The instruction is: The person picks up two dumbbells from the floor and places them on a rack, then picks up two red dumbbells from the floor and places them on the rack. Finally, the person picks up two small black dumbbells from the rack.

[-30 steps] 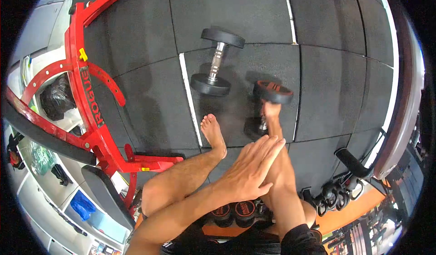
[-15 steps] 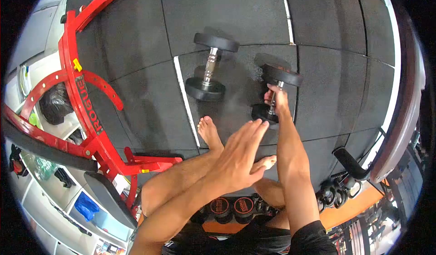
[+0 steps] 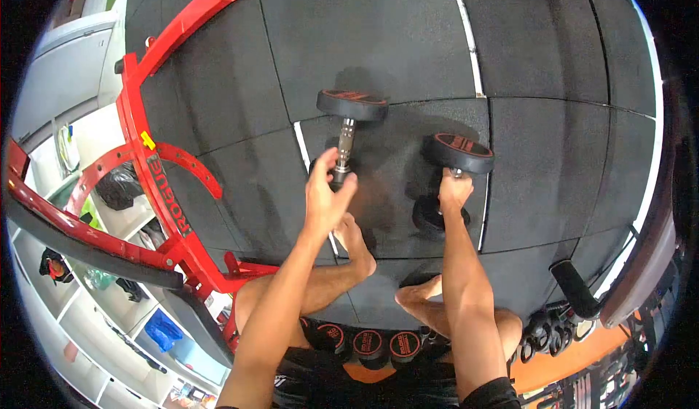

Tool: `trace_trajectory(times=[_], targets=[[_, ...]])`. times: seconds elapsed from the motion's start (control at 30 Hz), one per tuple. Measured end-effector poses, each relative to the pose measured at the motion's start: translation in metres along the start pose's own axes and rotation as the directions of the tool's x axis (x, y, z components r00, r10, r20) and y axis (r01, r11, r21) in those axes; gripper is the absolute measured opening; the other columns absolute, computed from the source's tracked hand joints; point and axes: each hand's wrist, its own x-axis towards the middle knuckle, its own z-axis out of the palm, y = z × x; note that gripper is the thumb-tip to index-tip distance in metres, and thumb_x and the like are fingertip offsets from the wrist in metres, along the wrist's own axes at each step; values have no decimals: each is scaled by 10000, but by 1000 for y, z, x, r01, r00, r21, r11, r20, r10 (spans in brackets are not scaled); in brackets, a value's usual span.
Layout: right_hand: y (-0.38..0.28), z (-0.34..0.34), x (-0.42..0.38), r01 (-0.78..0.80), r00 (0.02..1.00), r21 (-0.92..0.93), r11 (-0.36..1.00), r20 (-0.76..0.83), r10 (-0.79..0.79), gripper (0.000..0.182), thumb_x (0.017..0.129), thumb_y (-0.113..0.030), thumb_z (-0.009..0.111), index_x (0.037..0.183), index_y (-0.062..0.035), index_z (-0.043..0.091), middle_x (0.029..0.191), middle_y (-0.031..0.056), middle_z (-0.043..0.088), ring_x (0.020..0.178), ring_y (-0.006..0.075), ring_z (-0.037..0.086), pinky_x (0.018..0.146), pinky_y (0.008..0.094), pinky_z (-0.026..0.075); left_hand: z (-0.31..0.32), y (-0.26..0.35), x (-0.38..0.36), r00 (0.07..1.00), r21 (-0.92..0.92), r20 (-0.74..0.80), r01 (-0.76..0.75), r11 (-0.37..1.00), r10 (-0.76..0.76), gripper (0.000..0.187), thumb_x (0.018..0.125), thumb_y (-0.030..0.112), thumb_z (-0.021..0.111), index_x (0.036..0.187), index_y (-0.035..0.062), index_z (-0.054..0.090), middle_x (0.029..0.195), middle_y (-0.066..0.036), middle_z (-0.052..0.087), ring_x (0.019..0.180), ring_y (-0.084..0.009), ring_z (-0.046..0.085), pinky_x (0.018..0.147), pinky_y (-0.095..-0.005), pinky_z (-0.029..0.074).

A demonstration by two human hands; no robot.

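Two round-headed black dumbbells with chrome handles are in front of me on the dark floor. My right hand (image 3: 455, 190) is wrapped round the handle of the right dumbbell (image 3: 461, 153), just below its far head. Over at the left dumbbell (image 3: 352, 107), my left hand (image 3: 328, 194) is held with thumb and fingers apart, right at the near end of the handle. That hand covers much of the dumbbell's near head. Red lettering shows on the far heads of both. My bare feet (image 3: 354, 238) are just behind the dumbbells.
A red metal rack (image 3: 156, 168) marked ROGUE stands at the left, before white shelving (image 3: 65, 314) with bags. More dumbbells (image 3: 368, 343) lie behind my legs. On the right are kettlebells (image 3: 547, 335), a black padded roller (image 3: 574, 289) and a long padded edge (image 3: 648, 270).
My left hand has swung forward and left from above my feet to the left dumbbell, its fingers spreading. The right hand still grips its dumbbell. The view has shifted.
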Motion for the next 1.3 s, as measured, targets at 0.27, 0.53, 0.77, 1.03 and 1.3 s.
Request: trace_trajectory(times=[0.27, 0.53, 0.77, 1.03, 1.3], targets=[[-45, -20, -19, -6, 1000, -32, 999, 11, 6, 269, 709, -178, 667, 740, 90, 681, 778, 312, 660, 804, 461, 678, 799, 481, 519, 39, -53, 128, 872, -76, 288, 434, 898, -397, 387, 801, 198, 769, 1089, -1, 605, 1023, -133, 698, 926, -205, 676, 860, -343, 516], [-37, -13, -18, 22, 998, -39, 999, 63, -20, 194, 723, -111, 648, 669, 74, 666, 720, 271, 659, 732, 431, 679, 710, 467, 518, 66, -65, 135, 774, -257, 463, 583, 771, -431, 316, 846, 256, 761, 702, 12, 622, 608, -111, 624, 523, -224, 644, 504, -327, 560], [-36, -7, -20, 37, 996, -42, 998, 77, -33, 250, 771, -172, 653, 722, 73, 660, 790, 295, 665, 790, 498, 640, 754, 524, 508, 111, -67, 122, 910, -234, 238, 394, 889, -340, 283, 849, 188, 736, 671, 0, 619, 601, -109, 615, 482, -206, 615, 462, -320, 517], [-28, -14, -14, -11, 991, -5, 1000, 132, 11, 209, 745, -132, 635, 758, 76, 650, 801, 299, 659, 809, 523, 616, 758, 529, 498, 117, -44, 113, 848, -371, 367, 511, 775, -383, 297, 893, 199, 670, 689, -13, 628, 620, -115, 630, 473, -217, 614, 425, -325, 480], [-22, -16, -11, 11, 980, -40, 999, 198, -3, 151, 693, -83, 605, 703, 66, 623, 753, 273, 657, 758, 509, 600, 753, 529, 477, 135, -54, 113, 914, -62, 102, 400, 915, -393, 264, 809, 147, 684, 673, -65, 606, 516, -125, 584, 354, -215, 542, 356, -367, 410]])
